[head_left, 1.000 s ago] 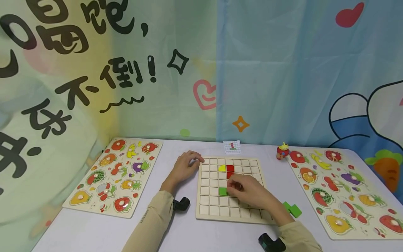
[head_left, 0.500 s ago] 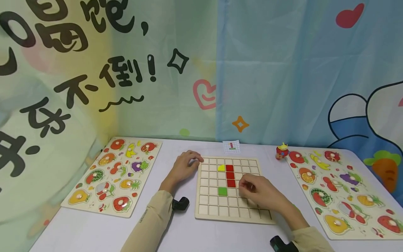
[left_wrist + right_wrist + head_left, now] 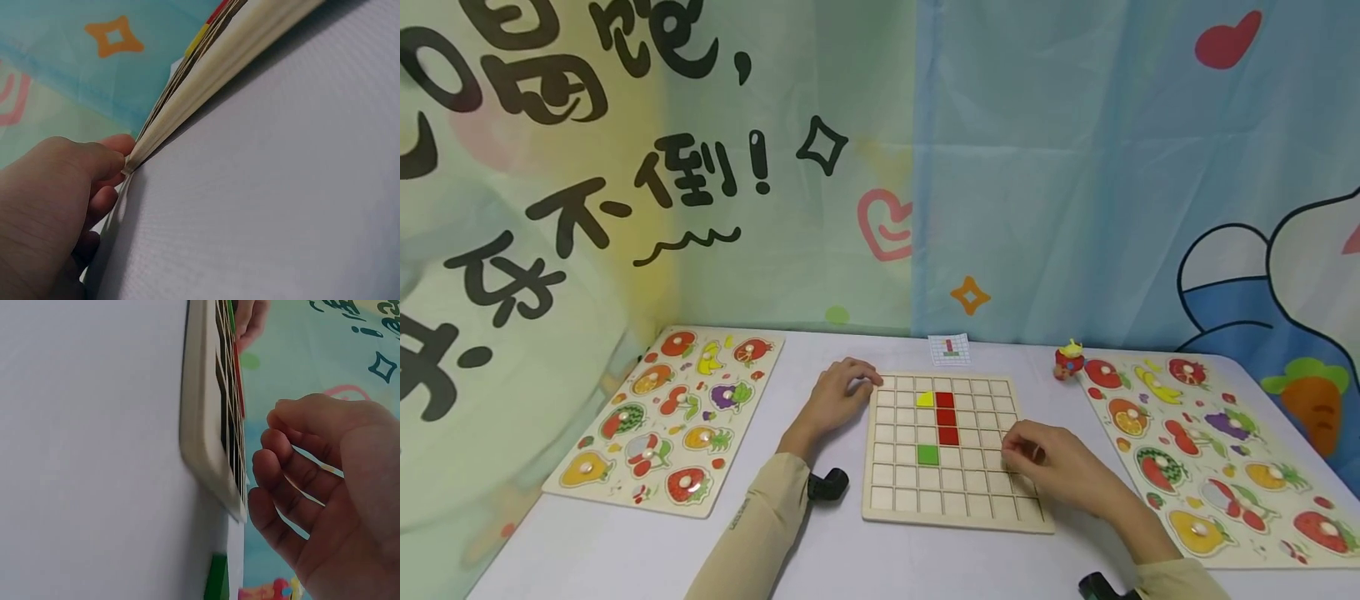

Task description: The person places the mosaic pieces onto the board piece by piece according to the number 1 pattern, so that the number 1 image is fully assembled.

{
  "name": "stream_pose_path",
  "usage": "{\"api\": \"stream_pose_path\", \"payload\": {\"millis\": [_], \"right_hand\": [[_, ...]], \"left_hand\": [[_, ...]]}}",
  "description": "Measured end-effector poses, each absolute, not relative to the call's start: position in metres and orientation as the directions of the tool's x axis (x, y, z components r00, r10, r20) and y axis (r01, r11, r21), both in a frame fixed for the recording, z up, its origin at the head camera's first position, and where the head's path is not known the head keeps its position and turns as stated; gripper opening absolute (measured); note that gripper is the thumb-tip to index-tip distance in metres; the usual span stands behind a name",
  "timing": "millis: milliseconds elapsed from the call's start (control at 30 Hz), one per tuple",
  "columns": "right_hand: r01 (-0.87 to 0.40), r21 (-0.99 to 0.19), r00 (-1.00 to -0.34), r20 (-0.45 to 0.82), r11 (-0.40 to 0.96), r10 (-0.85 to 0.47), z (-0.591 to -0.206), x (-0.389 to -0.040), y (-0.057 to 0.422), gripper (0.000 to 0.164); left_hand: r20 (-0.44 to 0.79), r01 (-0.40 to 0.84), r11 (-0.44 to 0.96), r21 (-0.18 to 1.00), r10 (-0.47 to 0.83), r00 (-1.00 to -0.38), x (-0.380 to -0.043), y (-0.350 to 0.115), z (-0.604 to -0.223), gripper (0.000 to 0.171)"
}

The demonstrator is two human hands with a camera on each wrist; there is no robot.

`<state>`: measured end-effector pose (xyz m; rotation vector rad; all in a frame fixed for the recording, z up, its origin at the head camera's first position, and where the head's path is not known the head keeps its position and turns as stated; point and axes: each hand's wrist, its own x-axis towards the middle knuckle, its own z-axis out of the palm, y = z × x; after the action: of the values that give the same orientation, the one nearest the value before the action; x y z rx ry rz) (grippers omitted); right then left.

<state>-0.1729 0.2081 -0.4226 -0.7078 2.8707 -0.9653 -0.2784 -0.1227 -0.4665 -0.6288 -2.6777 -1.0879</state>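
Note:
A wooden grid board (image 3: 895, 500) lies on the white table in the head view. It bears a yellow piece (image 3: 926, 400), a column of red squares (image 3: 948, 436) and a green square (image 3: 928, 455). At the board's far left corner, my left hand (image 3: 841, 392) pinches the wood between thumb and fingers; the left wrist view has this corner close up. My right hand (image 3: 1060, 462) hovers over the board's right edge, fingers loosely bent and nothing in them. In the right wrist view a green block (image 3: 217, 578) stands on the table beyond the board's corner.
Fruit puzzle boards flank the grid board, one at left (image 3: 655, 487) and one at right (image 3: 1232, 533). Behind it lies a small pattern card (image 3: 949, 350). A toy figure (image 3: 1069, 360) stands near the right puzzle. A printed curtain (image 3: 1037, 208) closes off the back.
My right hand has moved right from the middle of the board to its right edge, uncovering the red column. My forearm now hides the loose green blocks. The left hand stays at the corner.

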Motion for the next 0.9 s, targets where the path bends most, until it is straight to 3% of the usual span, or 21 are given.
{"api": "stream_pose_path", "payload": {"millis": [267, 600, 900], "right_hand": [[-0.365, -0.553, -0.918, 0.078, 0.749, -0.39, -0.419, -0.163, 0.227, 0.005], [-0.428, -0.526, -0.897, 0.147, 0.735, -0.416, -0.421, -0.151, 0.254, 0.003], [-0.427, -0.496, -0.897, 0.124, 0.756, -0.425, -0.422, -0.146, 0.263, 0.004]], "left_hand": [[0.316, 0.444, 0.643, 0.624, 0.313, -0.896, -0.278, -0.123, -0.465, 0.013], [0.334, 0.454, 0.641, 0.618, 0.309, -0.891, -0.279, -0.122, -0.467, 0.013], [0.329, 0.452, 0.638, 0.623, 0.312, -0.892, -0.28, -0.123, -0.468, 0.013]]}}
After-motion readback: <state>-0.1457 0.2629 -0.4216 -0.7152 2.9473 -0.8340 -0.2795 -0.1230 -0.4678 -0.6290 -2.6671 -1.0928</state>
